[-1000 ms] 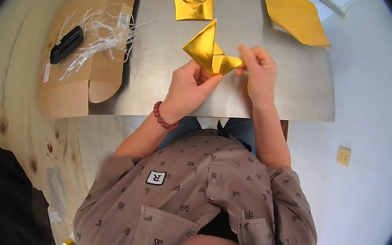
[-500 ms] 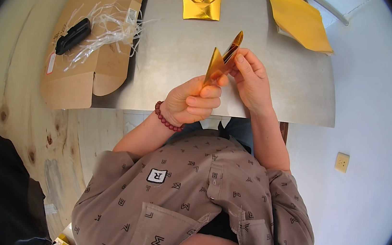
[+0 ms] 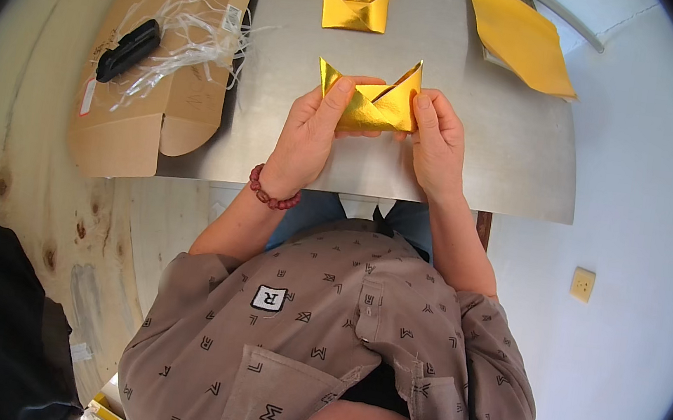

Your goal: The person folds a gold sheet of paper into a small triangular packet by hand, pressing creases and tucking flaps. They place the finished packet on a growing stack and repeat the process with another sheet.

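Between my hands, above the metal table (image 3: pixel 287 63), is a folded gold foil paper (image 3: pixel 377 111) with two pointed upper corners and a V-shaped dip between them. My left hand (image 3: pixel 313 120) is closed on its left end, thumb across the front. At the right end my right hand (image 3: pixel 437 139) grips it, thumb in front too. The fingers of both hands are mostly hidden behind the foil. Beyond it, a row of overlapping folded gold foil papers (image 3: pixel 354 15) lies at the far middle of the table.
At the left lies an opened-out cardboard box (image 3: pixel 189 123), with white plastic strips (image 3: pixel 175 59) and a black object (image 3: pixel 129 51) on it. A stack of gold sheets (image 3: pixel 522 40) rests at the far right. A white wall with a socket (image 3: pixel 583 284) stands right.
The folded foil paper has turned from edge-on to broad side facing me. My left hand has moved up to its left end, and my right hand has shifted slightly down along its right end.
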{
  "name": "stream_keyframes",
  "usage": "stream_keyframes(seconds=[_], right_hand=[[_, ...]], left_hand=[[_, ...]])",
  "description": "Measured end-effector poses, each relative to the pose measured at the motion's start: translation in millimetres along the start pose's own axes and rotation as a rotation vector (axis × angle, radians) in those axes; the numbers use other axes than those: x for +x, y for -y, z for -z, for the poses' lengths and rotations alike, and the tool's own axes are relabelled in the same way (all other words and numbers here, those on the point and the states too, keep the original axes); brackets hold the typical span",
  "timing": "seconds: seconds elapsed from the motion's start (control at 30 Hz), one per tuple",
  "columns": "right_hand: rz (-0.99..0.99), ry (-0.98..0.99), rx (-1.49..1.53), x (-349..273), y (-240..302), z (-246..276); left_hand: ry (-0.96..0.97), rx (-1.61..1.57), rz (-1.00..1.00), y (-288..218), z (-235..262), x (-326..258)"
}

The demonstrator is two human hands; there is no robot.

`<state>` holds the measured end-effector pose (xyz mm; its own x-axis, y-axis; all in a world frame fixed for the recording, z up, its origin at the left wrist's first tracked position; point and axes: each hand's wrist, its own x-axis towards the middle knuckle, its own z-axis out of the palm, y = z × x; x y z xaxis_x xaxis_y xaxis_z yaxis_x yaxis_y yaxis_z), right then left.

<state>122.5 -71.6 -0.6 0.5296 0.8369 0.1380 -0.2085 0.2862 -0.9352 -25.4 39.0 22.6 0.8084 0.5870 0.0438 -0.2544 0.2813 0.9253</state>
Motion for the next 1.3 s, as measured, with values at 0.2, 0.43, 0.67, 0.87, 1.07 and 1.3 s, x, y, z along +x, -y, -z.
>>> stream_keyframes(seconds=[0.2, 0.43, 0.67, 0.87, 1.07, 1.3], right_hand=[[0.157, -0.058, -0.353, -4, -7, 0], [0.218, -0.166, -0.313, -2, -4, -6], [0.158, -0.159, -0.277, -3, 3, -6], [0.084, -0.085, -0.203, -4, 9, -4], [0.138, -0.082, -0.251, -6, 3, -7], [0.155, -0.049, -0.322, -5, 3, -2]], left_hand=[[0.028, -0.142, 0.123, -4, 11, 2], [-0.050, -0.448, 0.144, 9, 8, 4], [-0.012, -0.301, 0.166, 16, -2, -3], [-0.033, -0.277, 0.208, 16, 1, 0], [-0.006, -0.215, 0.200, 21, -3, -2], [0.049, -0.118, 0.162, 24, 0, -3]])
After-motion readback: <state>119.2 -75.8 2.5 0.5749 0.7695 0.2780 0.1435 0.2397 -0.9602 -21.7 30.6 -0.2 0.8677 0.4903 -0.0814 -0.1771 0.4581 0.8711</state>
